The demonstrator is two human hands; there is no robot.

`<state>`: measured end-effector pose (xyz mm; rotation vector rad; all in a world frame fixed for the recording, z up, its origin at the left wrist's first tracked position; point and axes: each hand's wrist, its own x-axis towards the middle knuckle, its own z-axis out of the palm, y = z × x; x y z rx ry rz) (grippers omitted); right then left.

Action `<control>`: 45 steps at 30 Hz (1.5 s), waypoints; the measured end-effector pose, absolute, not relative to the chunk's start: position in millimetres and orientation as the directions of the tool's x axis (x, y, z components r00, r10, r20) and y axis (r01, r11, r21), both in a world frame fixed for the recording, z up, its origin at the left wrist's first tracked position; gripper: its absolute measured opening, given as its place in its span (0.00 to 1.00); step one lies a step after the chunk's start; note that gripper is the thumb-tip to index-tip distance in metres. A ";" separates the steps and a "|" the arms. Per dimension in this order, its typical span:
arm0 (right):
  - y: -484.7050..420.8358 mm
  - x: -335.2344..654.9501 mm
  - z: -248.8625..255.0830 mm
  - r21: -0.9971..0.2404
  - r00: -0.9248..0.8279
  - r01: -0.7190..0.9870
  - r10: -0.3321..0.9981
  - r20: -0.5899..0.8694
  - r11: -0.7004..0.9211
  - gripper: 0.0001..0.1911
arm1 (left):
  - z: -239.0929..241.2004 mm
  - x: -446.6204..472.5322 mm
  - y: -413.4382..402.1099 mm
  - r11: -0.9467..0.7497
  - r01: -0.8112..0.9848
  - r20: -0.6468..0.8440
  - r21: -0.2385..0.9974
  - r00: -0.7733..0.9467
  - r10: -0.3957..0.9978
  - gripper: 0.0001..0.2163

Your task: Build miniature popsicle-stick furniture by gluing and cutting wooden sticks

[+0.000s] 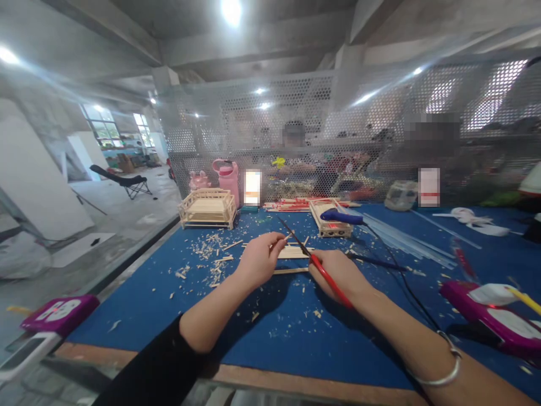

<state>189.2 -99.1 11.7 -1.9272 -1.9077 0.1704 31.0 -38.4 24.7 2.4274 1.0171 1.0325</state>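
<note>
While the left hand (260,256) pinches a thin wooden stick (288,237) between thumb and fingertips, the right hand (344,270) is curled around red-handled scissors (324,272), their blades parted and angled up toward the stick. The grip sits close to the stick's end, presumably to steady so slim a piece, and leaves its tip bare on the side facing the scissors. Whether the blades touch the wood is hard to tell. Both hands are over the middle of the blue desk (169,316), around a row of pale wooden strips (291,252), which lie side by side, likely for easy reach. Wood clippings (211,248) are scattered thickest to the left. Farther back on that side, a miniature wooden bench (207,210) stands upright, probably set there out of the way of the cutting. Beyond the right hand, a blue glue gun (343,217) rests across a second wooden miniature (333,230), a perch that seems to lift it off the desk; its black cord (391,254) trails down the right side, near long translucent rods (406,239) laid lengthwise together
</note>
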 end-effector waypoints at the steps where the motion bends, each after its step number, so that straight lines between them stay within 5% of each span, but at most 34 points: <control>1: -99.0 188.0 10.8 -0.380 0.060 0.925 0.977 0.203 0.022 0.07 | 24.0 31.1 -38.2 -0.694 0.523 0.482 0.495 0.499 0.720 0.12; 9: -99.4 185.5 2.1 -0.513 0.070 0.856 0.966 0.248 0.069 0.05 | 18.5 35.0 -42.8 -0.776 0.541 0.536 0.325 0.570 0.622 0.11; 23: -92.1 186.7 0.3 -0.453 0.040 0.888 0.965 0.260 0.086 0.04 | 15.5 34.3 -35.1 -0.750 0.561 0.534 0.351 0.538 0.652 0.11; 26: -89.4 191.0 -1.1 -0.435 0.044 0.895 0.950 0.309 0.100 0.06 | 14.0 36.2 -38.3 -0.750 0.488 0.524 0.447 0.537 0.661 0.10; 30: -84.2 201.3 -2.6 -0.504 0.121 0.857 0.910 0.397 0.106 0.07 | 13.0 38.2 -35.7 -0.604 0.328 0.458 0.726 0.425 0.781 0.10; 33: -81.9 208.2 -3.4 -0.545 0.172 0.832 0.885 0.433 0.105 0.07 | 13.3 37.7 -29.4 -0.247 0.143 0.185 0.958 0.349 0.919 0.07; 37: -82.5 208.7 -4.0 -0.571 0.187 0.814 0.880 0.437 0.111 0.09 | 15.1 37.2 -26.9 0.219 0.021 -0.205 0.975 0.446 0.871 0.01; 40: -83.4 205.3 -4.8 -0.588 0.185 0.802 0.891 0.415 0.107 0.10 | 13.2 37.6 -27.3 0.219 0.051 -0.214 0.974 0.506 0.836 0.04; 45: -84.1 201.1 -4.2 -0.628 0.179 0.765 0.889 0.421 0.144 0.10 | 1.6 37.8 -25.9 -0.016 0.166 -0.078 0.986 0.538 0.839 0.06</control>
